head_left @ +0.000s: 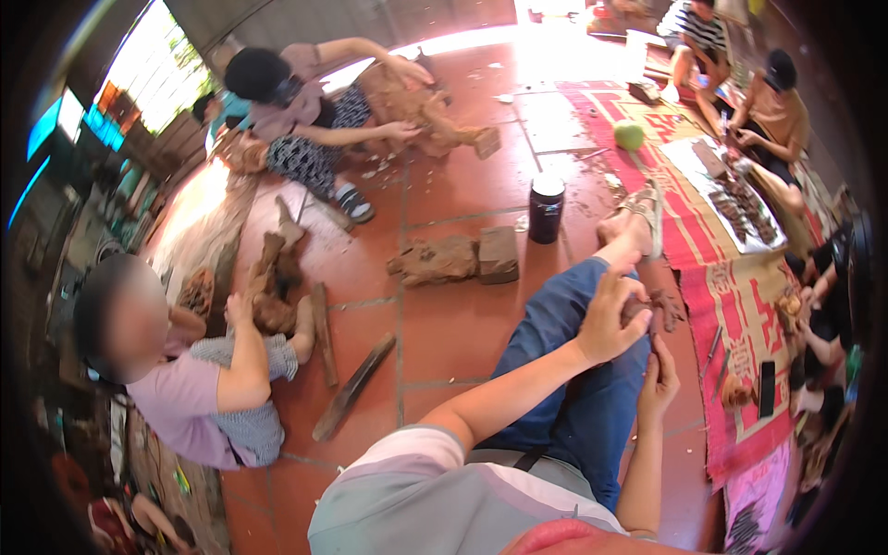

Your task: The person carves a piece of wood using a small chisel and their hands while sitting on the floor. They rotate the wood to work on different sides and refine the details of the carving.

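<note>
Both hands work a small lump of brown clay [659, 310] over the raised knee: the left hand [610, 319] has fingers clamped on it, the right hand [659, 379] pinches it from below, so the shaping step seems underway and calls for a steady grip.

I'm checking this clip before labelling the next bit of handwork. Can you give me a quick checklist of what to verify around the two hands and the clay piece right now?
1. Left hand on the clay piece: ok, its fingers curl over the top of it.
2. Right hand in contact: ok, it comes up from below with fingers at the underside.
3. Piece supported: ok, it sits at the raised knee in blue trousers.
4. Shape of the piece: cannot tell, mostly hidden by the fingers.
5. Dark bottle upright and apart from the hands: ok.
6. Clay blocks on the tiled floor: ok, lying apart from the hands.
</note>
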{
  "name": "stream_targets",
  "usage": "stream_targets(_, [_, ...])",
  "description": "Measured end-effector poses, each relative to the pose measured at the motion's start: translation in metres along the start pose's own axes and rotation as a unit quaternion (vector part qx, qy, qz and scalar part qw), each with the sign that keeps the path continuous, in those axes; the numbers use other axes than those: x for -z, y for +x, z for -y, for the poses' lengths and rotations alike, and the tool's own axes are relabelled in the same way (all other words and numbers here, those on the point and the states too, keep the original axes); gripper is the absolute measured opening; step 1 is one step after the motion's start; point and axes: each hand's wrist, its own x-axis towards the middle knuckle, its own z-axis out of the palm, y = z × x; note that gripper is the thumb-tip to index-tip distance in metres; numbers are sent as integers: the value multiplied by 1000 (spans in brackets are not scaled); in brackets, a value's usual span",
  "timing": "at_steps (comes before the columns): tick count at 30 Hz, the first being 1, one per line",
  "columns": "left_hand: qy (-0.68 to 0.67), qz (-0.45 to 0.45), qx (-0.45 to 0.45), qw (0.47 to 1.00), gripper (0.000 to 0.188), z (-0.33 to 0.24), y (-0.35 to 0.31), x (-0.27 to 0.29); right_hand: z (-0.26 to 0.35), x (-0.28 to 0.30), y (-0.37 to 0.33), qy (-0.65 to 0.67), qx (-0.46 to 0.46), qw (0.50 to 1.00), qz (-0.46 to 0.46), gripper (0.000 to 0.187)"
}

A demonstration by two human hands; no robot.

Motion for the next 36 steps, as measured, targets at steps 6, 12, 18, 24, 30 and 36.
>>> stream_targets(6, [55,-22,2,998,25,-1,-5,11,23,-5,26,-6,-64,994,86,28])
stream_targets(12, [-118,-378,239,887,32,61,1,174,24,7,8,7,-56,996,63,30])
stream_targets(18, [-83,-612,152,771,37,32,-12,302,22,-5,24,40,-153,985,69,28])
stream_targets(24, [-118,-65,198,971,22,-14,25,110,17,-6,14,17,-52,998,8,22])
stream_targets(30, [109,19,-73,991,21,-21,25,7,38,-5,27,-5,-89,995,38,17])
stream_targets(36, [201,-4,-108,974,24,-25,27,5,25,-6,14,15,-77,997,-4,16])
